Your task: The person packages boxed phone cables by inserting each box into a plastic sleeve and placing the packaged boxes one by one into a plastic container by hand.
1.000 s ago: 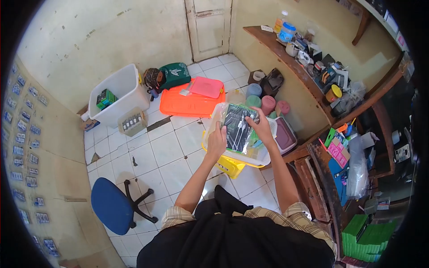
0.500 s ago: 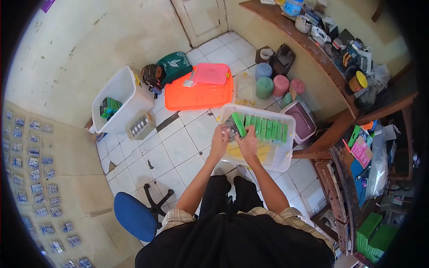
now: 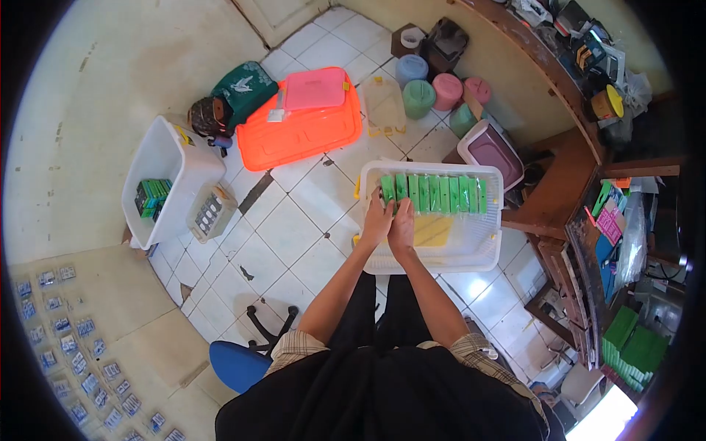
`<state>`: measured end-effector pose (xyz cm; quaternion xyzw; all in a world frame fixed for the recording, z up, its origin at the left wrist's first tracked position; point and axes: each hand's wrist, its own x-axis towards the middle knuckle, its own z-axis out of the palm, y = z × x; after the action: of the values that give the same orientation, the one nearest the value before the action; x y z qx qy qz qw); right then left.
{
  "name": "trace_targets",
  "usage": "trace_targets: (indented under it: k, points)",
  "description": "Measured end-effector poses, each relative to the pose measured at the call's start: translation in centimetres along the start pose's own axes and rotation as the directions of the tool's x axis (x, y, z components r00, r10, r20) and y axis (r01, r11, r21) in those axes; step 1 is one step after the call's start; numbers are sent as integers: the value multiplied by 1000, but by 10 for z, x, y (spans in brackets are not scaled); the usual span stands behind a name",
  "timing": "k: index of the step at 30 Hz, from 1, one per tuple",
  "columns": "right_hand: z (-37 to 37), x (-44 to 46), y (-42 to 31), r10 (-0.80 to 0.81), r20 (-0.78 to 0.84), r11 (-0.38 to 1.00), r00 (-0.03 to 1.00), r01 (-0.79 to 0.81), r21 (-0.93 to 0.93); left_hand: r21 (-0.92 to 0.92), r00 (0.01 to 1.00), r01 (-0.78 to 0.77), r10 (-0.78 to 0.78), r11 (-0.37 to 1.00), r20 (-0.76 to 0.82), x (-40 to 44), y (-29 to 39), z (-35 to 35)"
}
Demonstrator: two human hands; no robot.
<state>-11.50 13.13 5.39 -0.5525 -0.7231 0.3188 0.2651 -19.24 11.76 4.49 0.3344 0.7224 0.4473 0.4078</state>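
A white plastic tub (image 3: 471,250) sits before me with a row of several green packages (image 3: 445,194) standing upright along its far side. At the row's left end, my left hand (image 3: 376,223) is closed on the leftmost green package (image 3: 387,188). My right hand (image 3: 401,229) is beside it, its fingers pressed together against the lower edge of the packages; what they grip is hidden. Through the near part of the tub a yellow surface (image 3: 432,231) shows.
An orange lid (image 3: 301,140), a white bin (image 3: 134,195) and a small clear box (image 3: 213,214) are on the floor to the left. Coloured canisters (image 3: 447,91) stand beyond the tub. A blue chair (image 3: 237,366) is near left, a wooden desk (image 3: 581,287) at right.
The black-and-green package that I held up a second ago has been lowered into the left end of the row. Both hands have gone down into the tub, and the view has shifted.
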Motion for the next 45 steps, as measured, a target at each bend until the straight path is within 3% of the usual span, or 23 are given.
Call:
trace_targets:
  k: [6, 8, 9, 11, 13, 18, 22, 24, 28, 31, 35, 37, 38, 40, 43, 45]
  points:
    - [3, 3, 5, -28, 30, 994, 999, 31, -101, -74, 991, 117, -112, 990, 69, 13, -3, 2]
    - [-4, 2, 2, -142, -49, 919, 989, 113, -377, -57, 998, 32, -28, 998, 64, 17, -15, 7]
    - [-6, 3, 2, -141, -48, 918, 989, 113, -380, -38, 997, -53, 55, 998, 61, 18, -15, 8]
    - [-12, 3, 4, -75, 27, 885, 997, 79, -459, -89, 996, 13, -5, 996, 91, 18, -17, 8]
    - [-16, 4, 5, -74, 21, 895, 997, 76, -439, -138, 991, 77, -61, 987, 119, 20, -22, 12]
    - [-16, 4, 14, -125, 55, 864, 991, 136, -485, -16, 996, 13, -12, 1000, 88, 27, -36, 25]
    - [-17, 4, 15, -134, 58, 862, 989, 145, -486, -44, 993, -78, 81, 996, 84, 27, -36, 26]
    - [-21, 6, 14, -138, 64, 858, 988, 152, -491, 95, 992, 46, -56, 994, 113, 23, -28, 22]
    - [-43, 1, 13, -100, 143, 899, 985, 151, -411, 46, 989, -63, 56, 997, 140, 13, -17, 21]
    - [-75, -9, 11, -160, 39, 936, 986, 164, -312, 334, 962, -268, 272, 904, 37, -3, 2, 28]
    - [-133, -27, 17, -176, -134, 962, 975, 142, -233, 303, 852, -508, 522, 806, 40, -27, 57, 39]
    - [-162, -39, 23, -186, -249, 971, 951, 138, -196, 156, 770, -638, 619, 754, 153, -43, 90, 45]
    - [-177, -46, 27, -182, -297, 964, 937, 111, -242, 146, 746, -666, 648, 732, 153, -54, 105, 48]
    - [-198, -64, 39, -196, -380, 952, 904, 83, -293, -46, 699, -655, 628, 754, 343, -79, 125, 60]
    - [-212, -104, 76, -196, -380, 961, 904, 100, -258, -140, 601, -667, 639, 732, 480, -120, 125, 87]
    - [-210, -151, 119, -192, -284, 958, 939, 117, -261, -199, 585, -576, 570, 793, 577, -148, 88, 115]
